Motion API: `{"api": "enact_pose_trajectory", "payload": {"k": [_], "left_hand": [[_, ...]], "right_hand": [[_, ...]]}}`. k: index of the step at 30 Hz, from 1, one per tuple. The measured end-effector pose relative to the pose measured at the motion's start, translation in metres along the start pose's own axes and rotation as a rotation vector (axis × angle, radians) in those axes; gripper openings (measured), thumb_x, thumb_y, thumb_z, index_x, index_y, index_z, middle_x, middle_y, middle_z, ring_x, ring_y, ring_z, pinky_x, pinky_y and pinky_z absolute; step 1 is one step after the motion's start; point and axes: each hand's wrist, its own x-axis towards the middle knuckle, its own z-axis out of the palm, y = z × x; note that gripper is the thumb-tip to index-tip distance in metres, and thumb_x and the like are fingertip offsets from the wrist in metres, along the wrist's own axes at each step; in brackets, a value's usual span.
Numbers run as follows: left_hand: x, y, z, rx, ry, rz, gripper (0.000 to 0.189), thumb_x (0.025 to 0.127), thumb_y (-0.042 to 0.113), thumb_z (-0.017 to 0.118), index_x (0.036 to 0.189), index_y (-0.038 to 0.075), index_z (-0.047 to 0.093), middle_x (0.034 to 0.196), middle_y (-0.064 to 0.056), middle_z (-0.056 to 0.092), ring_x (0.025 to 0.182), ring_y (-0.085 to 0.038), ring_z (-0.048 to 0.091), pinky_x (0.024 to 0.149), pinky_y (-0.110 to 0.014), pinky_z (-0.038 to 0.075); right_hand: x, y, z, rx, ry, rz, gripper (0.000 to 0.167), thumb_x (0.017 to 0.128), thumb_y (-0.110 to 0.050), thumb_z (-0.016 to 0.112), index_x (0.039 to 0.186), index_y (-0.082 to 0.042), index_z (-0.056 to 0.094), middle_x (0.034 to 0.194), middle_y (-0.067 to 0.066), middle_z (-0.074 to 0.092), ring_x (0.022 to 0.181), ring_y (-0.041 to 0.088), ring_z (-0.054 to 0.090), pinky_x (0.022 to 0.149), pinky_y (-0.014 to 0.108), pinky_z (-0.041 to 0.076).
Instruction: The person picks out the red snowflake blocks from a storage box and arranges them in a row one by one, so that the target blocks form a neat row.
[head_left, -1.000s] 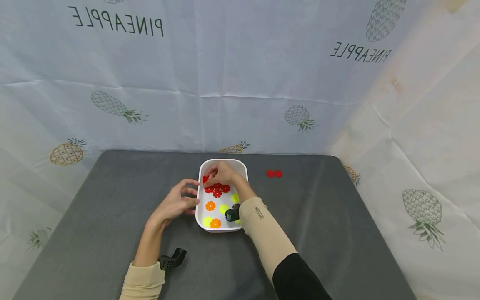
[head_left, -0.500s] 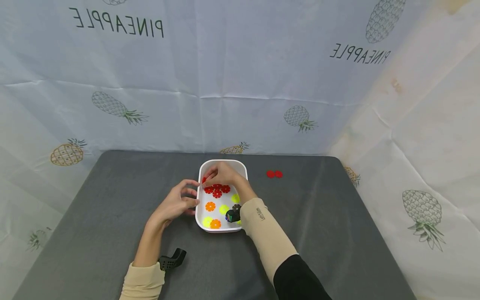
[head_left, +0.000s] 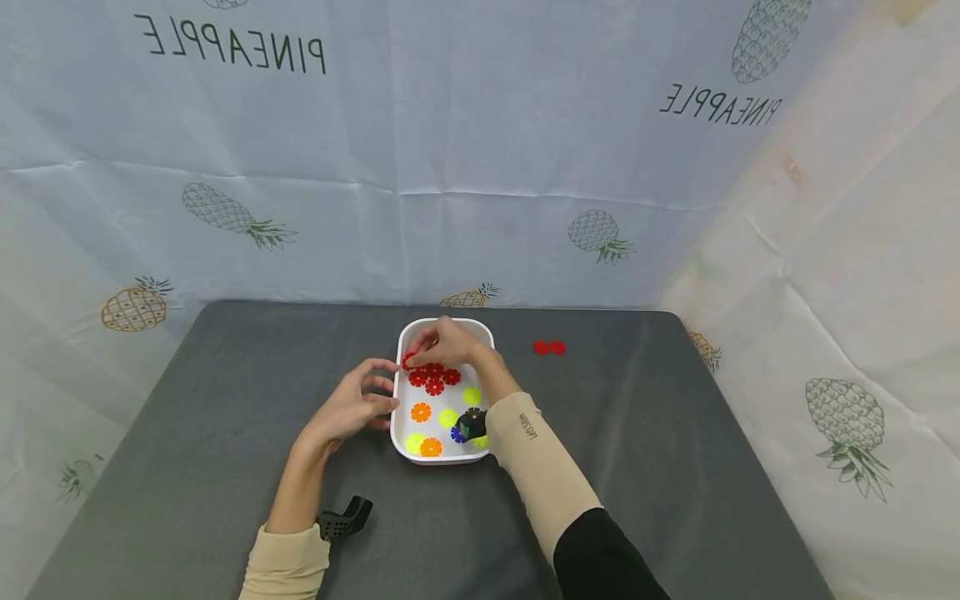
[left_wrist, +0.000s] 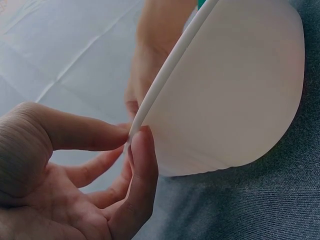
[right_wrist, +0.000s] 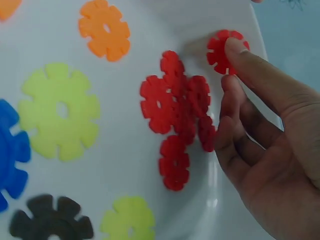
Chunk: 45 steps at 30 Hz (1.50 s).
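A white plastic tray (head_left: 442, 460) with rounded corners lies on the dark table. My left hand (head_left: 348, 404) is at its left side; in the left wrist view the thumb and fingers pinch the tray rim (left_wrist: 165, 72). Over the tray's far left corner, my right hand (head_left: 450, 346) pinches a red notched snowflake disc (right_wrist: 217, 54) between thumb and finger. Beside it stands a joined cluster of red snowflake discs (right_wrist: 159, 102), some set upright on others. Loose yellow-green (right_wrist: 60, 111), orange (right_wrist: 104, 31), blue (right_wrist: 12, 152) and black discs (right_wrist: 50, 217) lie nearer me.
Two red discs (head_left: 549, 347) lie on the grey table (head_left: 600, 433), right of the tray. Behind the table hangs a white pineapple-print cloth (head_left: 405, 125).
My right hand and wrist have shifted slightly right, so more of the blue disc shows. The held red disc stays near the far left corner. My left hand has not moved.
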Motion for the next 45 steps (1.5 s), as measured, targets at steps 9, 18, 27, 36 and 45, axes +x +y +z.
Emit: {"api": "enact_pose_trajectory", "payload": {"k": [9,18,27,36,45], "left_hand": [[0.002,-0.002,-0.001,0.001,0.006,-0.012,0.062,0.099,0.005,0.068,0.155,0.003,0.041,0.128,-0.026,0.058,0.095,-0.027,0.073,0.077,-0.044,0.068],[0.002,-0.004,-0.003,-0.002,0.016,-0.014,0.061,0.098,0.004,0.068,0.154,0.004,0.042,0.126,-0.025,0.057,0.102,-0.03,0.075,0.076,-0.042,0.068],[0.001,-0.005,-0.002,0.005,0.017,-0.008,0.062,0.098,0.003,0.068,0.154,0.003,0.043,0.125,-0.024,0.057,0.1,-0.028,0.075,0.075,-0.041,0.068],[0.002,-0.004,-0.001,0.006,0.014,-0.012,0.062,0.098,0.004,0.068,0.155,0.005,0.043,0.126,-0.023,0.056,0.097,-0.025,0.074,0.078,-0.045,0.068],[0.002,-0.004,0.0,0.007,0.016,-0.014,0.062,0.098,0.005,0.067,0.155,0.003,0.042,0.125,-0.023,0.056,0.096,-0.025,0.074,0.078,-0.045,0.068]], "right_hand": [[-0.013,-0.006,-0.027,-0.016,-0.013,-0.049,0.015,0.1,-0.017,0.078,0.108,-0.006,0.081,0.103,0.019,0.08,0.094,0.039,0.075,0.082,0.037,0.065],[-0.034,-0.004,-0.063,0.068,0.085,-0.14,0.016,0.1,-0.01,0.076,0.114,-0.003,0.079,0.104,0.015,0.079,0.097,0.052,0.067,0.091,0.064,0.059],[-0.067,0.02,-0.098,0.072,0.207,-0.086,0.019,0.103,-0.011,0.073,0.118,-0.003,0.078,0.101,0.014,0.077,0.098,0.045,0.072,0.091,0.051,0.065],[-0.109,0.063,-0.13,0.05,0.275,0.033,0.026,0.104,-0.018,0.073,0.124,-0.003,0.076,0.111,0.02,0.079,0.091,0.024,0.073,0.09,0.05,0.063],[-0.148,0.112,-0.151,-0.006,0.296,0.125,0.027,0.106,-0.015,0.069,0.125,0.004,0.074,0.113,0.028,0.077,0.103,0.034,0.076,0.085,0.028,0.062]]}}
